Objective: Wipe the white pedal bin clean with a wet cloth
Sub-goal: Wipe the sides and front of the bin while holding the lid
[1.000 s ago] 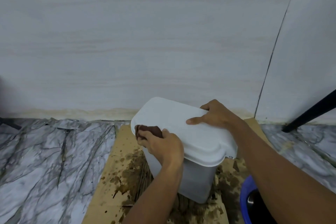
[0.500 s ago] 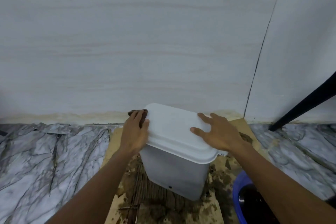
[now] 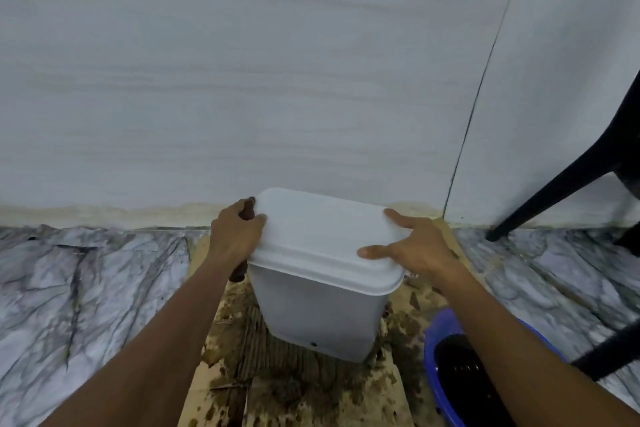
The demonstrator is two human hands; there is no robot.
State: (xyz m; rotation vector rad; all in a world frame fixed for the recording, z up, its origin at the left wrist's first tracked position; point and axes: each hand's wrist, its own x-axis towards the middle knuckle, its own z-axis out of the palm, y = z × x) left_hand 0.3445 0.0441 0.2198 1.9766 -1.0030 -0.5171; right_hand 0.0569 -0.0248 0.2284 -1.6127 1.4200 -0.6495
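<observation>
The white pedal bin [image 3: 318,308] stands upright on wet, stained cardboard [image 3: 304,388] near the wall, its lid closed. My left hand [image 3: 235,236] presses a dark brown cloth [image 3: 248,210] against the lid's left edge; most of the cloth is hidden under the hand, and a bit hangs below the wrist. My right hand [image 3: 415,246] rests flat with spread fingers on the lid's right side, steadying the bin.
A blue basin [image 3: 437,343] with dark contents sits on the floor at the lower right, under my right forearm. Black chair legs [image 3: 561,187] slant in from the right. Marble-patterned floor [image 3: 86,288] lies on both sides; the white wall is right behind the bin.
My left hand with the cloth went from the lid's front left corner back along the left edge. My right hand slid forward on the lid's right side. The view shifted slightly.
</observation>
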